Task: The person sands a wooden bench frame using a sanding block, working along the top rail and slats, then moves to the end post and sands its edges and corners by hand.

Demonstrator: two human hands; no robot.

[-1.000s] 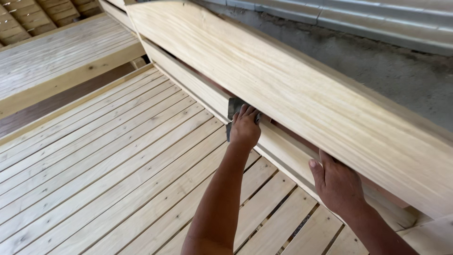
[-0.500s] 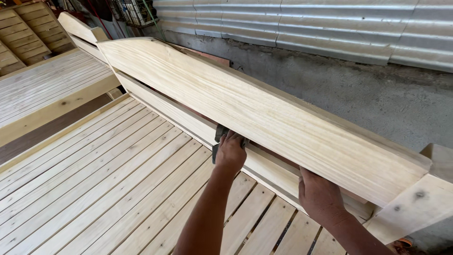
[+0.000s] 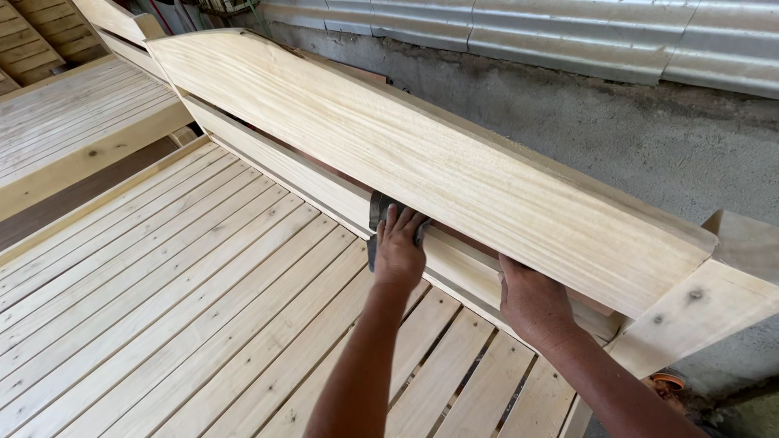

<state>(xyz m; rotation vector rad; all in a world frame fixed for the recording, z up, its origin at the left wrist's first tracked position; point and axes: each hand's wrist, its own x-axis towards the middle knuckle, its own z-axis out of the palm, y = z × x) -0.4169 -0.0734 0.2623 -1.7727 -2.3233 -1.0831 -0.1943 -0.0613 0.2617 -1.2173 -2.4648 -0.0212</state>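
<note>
Sandpaper (image 3: pixel 377 217), a dark grey sheet, lies under our left hand (image 3: pixel 398 250), whose spread fingers press it flat against the lower rail (image 3: pixel 276 166) of the headboard, its edges showing just above and to the left of the fingers. Our right hand (image 3: pixel 531 302) rests a little farther along the same rail, fingers tucked into the gap under the wide top board (image 3: pixel 422 162), so we cannot tell whether it grips anything. Below both hands run the bed slats (image 3: pixel 162 276).
</note>
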